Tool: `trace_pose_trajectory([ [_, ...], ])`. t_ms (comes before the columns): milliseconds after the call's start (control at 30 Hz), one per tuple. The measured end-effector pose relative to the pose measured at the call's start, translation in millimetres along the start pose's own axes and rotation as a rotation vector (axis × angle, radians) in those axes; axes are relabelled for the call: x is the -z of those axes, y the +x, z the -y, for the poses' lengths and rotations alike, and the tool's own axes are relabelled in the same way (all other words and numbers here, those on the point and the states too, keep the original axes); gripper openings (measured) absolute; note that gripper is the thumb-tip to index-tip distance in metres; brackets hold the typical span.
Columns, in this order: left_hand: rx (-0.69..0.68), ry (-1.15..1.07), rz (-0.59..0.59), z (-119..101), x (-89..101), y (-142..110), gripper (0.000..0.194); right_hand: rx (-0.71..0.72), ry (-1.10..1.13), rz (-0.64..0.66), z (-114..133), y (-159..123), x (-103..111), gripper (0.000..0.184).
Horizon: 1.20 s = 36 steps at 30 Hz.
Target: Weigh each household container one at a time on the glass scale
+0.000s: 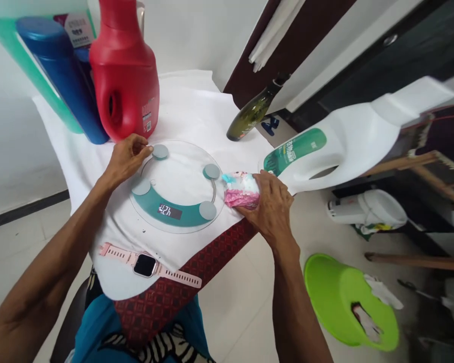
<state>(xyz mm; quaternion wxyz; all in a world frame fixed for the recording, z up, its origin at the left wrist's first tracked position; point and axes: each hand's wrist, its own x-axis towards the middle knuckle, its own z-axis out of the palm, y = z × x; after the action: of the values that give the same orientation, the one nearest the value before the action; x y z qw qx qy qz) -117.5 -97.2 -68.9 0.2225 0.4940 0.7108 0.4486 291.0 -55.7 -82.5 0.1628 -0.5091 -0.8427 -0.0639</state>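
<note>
A round glass bathroom scale (162, 218) lies on the white cloth, its teal band and lit display facing me. At its upper left rim, by a grey pad, is my left hand (130, 159), with the fingers curled and closed against the edge. My right hand (271, 204) is wrapped around a crumpled pink-and-white packet (242, 190) with a bit of light blue, at the scale's right side. The packet's far end is hidden in the palm. Close behind the right hand leans a big white detergent jug (348, 138) with a green label.
A red jug (126, 75), a blue bottle (60, 75) and a green container (66, 113) stand at the back left. An olive-green bottle (251, 113) is at the back edge. A pink-strapped smartwatch (144, 264) lies in front. A lime-green basin (325, 292) rests on the floor.
</note>
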Motion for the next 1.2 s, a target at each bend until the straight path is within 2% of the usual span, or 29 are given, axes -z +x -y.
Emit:
trace_pose_trajectory([
  [100, -0.029, 0.068, 0.113, 3, 4.4, 13, 0.023, 0.036, -0.008, -0.028, 0, -2, -1, 0.079],
  [200, -0.05, 0.04, 0.129, 7, -1.7, 21, 0.026, 0.057, -0.035, -0.059, -1, -5, -2, 0.079],
  [333, -0.024, -0.265, 0.085, 20, -19.0, 16, 0.041, 0.048, -0.071, -0.121, -3, -13, 1, 0.072],
  [467, 0.027, -0.578, 0.163, 35, -21.9, 6, 0.054, 0.021, -0.076, -0.178, -5, -20, 5, 0.06],
  [567, 0.065, -0.676, 0.188, 41, -20.8, 5, 0.059, 0.015, -0.076, -0.22, -7, -21, 12, 0.06],
  [667, 0.069, -0.698, 0.153, 44, -25.2, 8, 0.054, -0.003, -0.074, -0.323, -1, -17, 32, 0.065],
  [767, 0.04, -0.655, 0.141, 46, -30.8, 10, 0.049, -0.045, -0.061, -0.392, 17, -9, 63, 0.061],
  [833, 0.013, -0.605, 0.137, 48, -32.7, 11, 0.047, -0.02, -0.003, -0.361, 36, 1, 79, 0.059],
  [900, -0.015, -0.562, 0.127, 50, -33.1, 10, 0.047, 0.054, 0.099, -0.298, 57, 13, 86, 0.057],
  [1000, -0.048, -0.535, 0.122, 51, -32.5, 9, 0.049, 0.182, 0.244, -0.179, 91, 32, 79, 0.054],
  [1200, -0.062, -0.492, 0.117, 51, -30.2, 7, 0.055, 0.383, 0.334, -0.005, 144, 62, 35, 0.054],
])
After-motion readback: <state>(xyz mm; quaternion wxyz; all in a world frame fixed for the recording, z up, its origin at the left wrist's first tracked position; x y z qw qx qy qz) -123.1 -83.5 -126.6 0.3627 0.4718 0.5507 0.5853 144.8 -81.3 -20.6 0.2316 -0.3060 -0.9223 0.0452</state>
